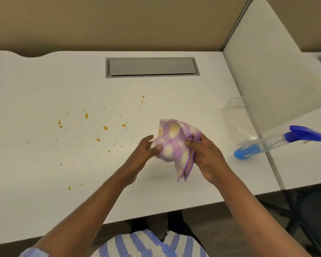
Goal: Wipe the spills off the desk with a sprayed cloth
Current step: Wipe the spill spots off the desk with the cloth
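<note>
While crumpled, purple cloth point(174, 145) with cream blotches, gripped by left hand point(145, 150) and right hand point(206, 158)

The left arm point(100, 197) and right arm point(248, 206) are reaching forward. The left hand point(146, 147) is gripping the cloth point(172, 143) with curled fingers; the right hand point(206, 156) is pinching its edge.

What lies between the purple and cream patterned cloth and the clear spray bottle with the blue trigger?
The head view shows only the right hand, which grips the purple and cream cloth, then bare white desk up to the clear spray bottle.
</note>
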Motion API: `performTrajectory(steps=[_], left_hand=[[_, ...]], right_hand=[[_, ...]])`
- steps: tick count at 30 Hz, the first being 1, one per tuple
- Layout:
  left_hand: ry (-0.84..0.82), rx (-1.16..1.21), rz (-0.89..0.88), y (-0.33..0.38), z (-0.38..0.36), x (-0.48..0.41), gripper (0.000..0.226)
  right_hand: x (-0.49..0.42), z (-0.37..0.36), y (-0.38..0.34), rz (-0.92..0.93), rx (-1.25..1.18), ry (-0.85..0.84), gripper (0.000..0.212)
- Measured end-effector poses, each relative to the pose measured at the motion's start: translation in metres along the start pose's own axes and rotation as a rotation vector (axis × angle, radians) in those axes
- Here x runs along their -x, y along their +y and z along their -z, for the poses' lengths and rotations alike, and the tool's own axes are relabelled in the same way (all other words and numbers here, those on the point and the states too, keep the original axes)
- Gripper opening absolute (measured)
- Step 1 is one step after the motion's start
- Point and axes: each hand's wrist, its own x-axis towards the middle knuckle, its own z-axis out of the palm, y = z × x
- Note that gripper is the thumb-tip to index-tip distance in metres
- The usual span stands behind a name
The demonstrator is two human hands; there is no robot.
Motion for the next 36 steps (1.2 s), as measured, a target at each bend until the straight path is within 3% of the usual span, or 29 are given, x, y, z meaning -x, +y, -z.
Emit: performTrajectory(steps=[2, 5, 9, 12, 14, 16, 19, 22, 25, 30, 36], left_hand=[[-0.169, -0.010, 0.014, -0.014, -0.004, -0.003, 0.084], [-0.343, -0.049, 0.043, -0.025, -0.013, -0.001, 0.051], [-0.303, -0.097, 0.091, -0.034, -0.038, -0.002, 0.031], [-0.159, -0.136, 0.091, -0.043, -0.070, -0.009, 0.021], [-0.017, -0.338, 0.080, -0.058, -0.086, -0.012, 0.025], [0.118, -0.754, -0.011, -0.085, -0.092, -0.010, 0.039], [0.208, -1.201, -0.221, -0.136, -0.080, 0.002, 0.053], [0.214, -1.410, -0.303, -0.176, -0.065, 0.012, 0.064], [0.197, -1.486, -0.364, -0.196, -0.055, 0.013, 0.068], [0.215, -1.471, -0.377, -0.204, -0.054, 0.011, 0.069], [0.253, -1.429, -0.424, -0.211, -0.052, 0.009, 0.070]], right_hand=[[-0.004, 0.012, 0.001, -0.038, -0.096, 0.001, 0.034], [-0.011, 0.034, 0.007, -0.090, -0.192, 0.062, 0.035], [-0.017, 0.059, 0.020, -0.094, -0.078, 0.185, 0.034], [-0.026, 0.074, 0.025, -0.034, 0.144, 0.298, 0.028], [-0.034, 0.084, 0.034, -0.012, 0.423, 0.434, 0.026], [-0.040, 0.091, 0.051, 0.061, 0.793, 0.507, 0.047], [-0.047, 0.085, 0.089, 0.239, 1.195, 0.387, 0.072], [-0.062, 0.070, 0.128, 0.194, 1.434, 0.247, 0.089], [-0.082, 0.067, 0.154, 0.119, 1.505, 0.281, 0.095], [-0.118, 0.095, 0.159, 0.183, 1.485, 0.486, 0.080], [-0.181, 0.107, 0.124, 0.204, 1.502, 0.562, 0.083]])
